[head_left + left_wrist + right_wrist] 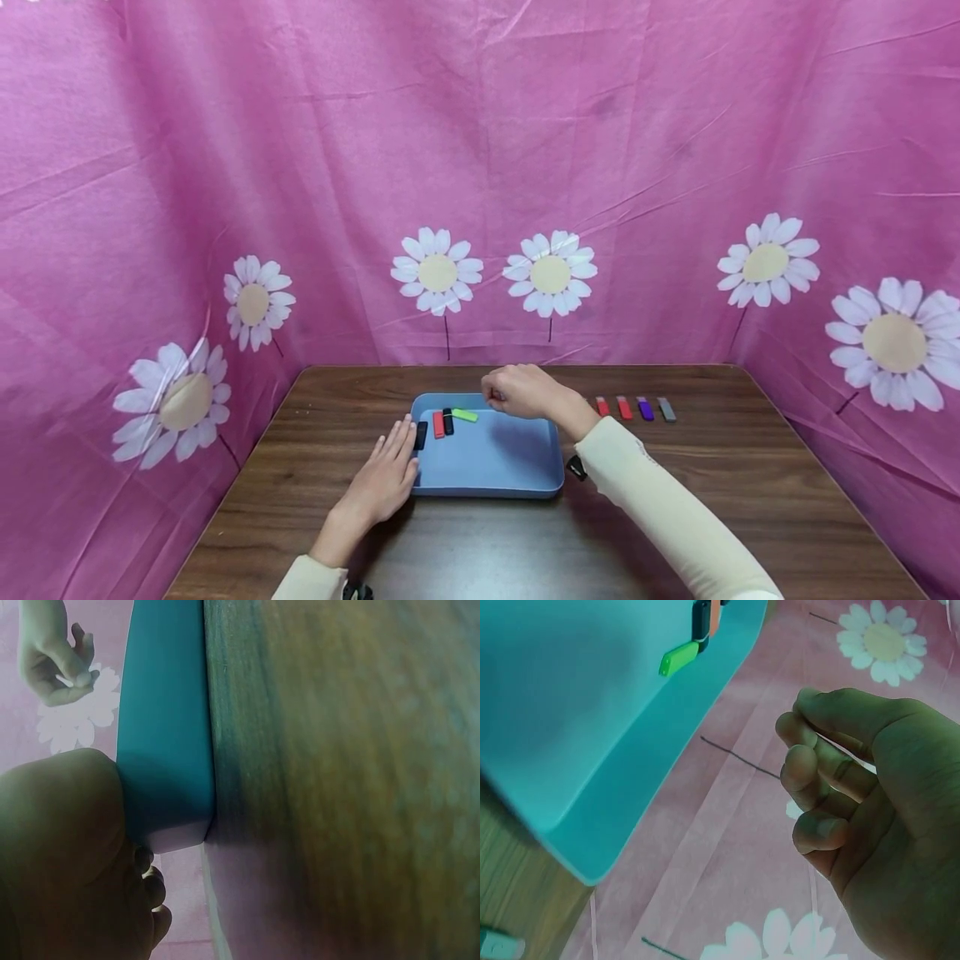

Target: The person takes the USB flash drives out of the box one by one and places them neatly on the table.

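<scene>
1. Head view: left hand [384,477] lies against tray [487,467], left side, fingers straight.
2. Inside tray, far-left: green stick [465,415], red stick [438,425], black stick [448,422].
3. Head view alone shows the whole row of four sticks [625,408], right of tray.
4. Right wrist view: right hand [877,787], fingers curled, nothing visibly gripped.

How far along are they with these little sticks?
Perhaps halfway. Four sticks already lie in the tray. Nothing shows in the right hand, which hovers near the tray's far edge; the left hand rests at its left side. Apparently still to go: four more sticks lined up on the table.
</scene>
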The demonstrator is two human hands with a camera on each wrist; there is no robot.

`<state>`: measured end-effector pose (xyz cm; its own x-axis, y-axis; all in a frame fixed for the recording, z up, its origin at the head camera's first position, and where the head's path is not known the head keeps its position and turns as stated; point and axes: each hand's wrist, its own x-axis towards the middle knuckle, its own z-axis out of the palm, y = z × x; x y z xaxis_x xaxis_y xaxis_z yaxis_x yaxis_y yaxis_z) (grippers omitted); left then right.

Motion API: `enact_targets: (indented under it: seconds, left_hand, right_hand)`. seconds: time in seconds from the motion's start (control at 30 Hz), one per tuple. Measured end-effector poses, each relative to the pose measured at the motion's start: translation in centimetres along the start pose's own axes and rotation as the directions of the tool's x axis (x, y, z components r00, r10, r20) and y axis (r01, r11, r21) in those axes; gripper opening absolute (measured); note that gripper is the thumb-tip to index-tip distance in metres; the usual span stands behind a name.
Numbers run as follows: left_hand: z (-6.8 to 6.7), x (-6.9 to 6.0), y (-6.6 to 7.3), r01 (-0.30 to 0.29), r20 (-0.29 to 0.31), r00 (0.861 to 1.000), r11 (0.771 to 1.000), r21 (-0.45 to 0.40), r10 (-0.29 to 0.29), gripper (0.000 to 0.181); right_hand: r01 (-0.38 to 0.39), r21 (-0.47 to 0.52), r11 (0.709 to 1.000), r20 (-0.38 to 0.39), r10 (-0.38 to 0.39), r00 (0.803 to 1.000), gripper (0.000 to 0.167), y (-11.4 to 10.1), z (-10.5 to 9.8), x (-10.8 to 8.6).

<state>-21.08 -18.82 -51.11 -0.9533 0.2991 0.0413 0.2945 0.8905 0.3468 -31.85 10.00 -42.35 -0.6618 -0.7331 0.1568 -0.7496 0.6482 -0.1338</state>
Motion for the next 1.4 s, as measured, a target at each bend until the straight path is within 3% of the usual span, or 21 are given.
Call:
enact_targets:
  seconds: [0.47,0.77,1.03,1.23,1.4]
  left_hand:
    - [0.0,-0.1,0.0,0.000,0.002,1.000,1.000,-0.015,0.000,0.060]
    - [0.7,0.2,-0.6,-0.027,-0.036,0.999,1.000,0.008,0.027,0.061]
    - [0.9,0.2,-0.6,-0.056,-0.070,0.996,0.998,-0.038,0.054,0.060]
    - [0.8,0.3,-0.6,-0.050,-0.059,0.997,0.998,-0.037,0.048,0.060]
    - [0.6,0.3,-0.4,-0.027,-0.033,0.999,1.000,-0.017,0.026,0.060]
  right_hand:
    - [0.001,0.025,1.000,0.077,-0.003,0.997,0.006,-1.5,2.9,3.8]
    - [-0.069,-0.011,0.998,0.177,0.070,0.982,0.025,-2.2,5.0,5.4]
    - [-0.092,-0.076,0.993,0.245,0.108,0.964,0.036,-2.9,6.3,6.0]
    - [-0.091,-0.124,0.988,0.298,0.125,0.946,0.045,-3.2,6.8,6.0]
    - [-0.092,-0.139,0.986,0.316,0.132,0.939,0.041,-3.4,7.0,6.0]
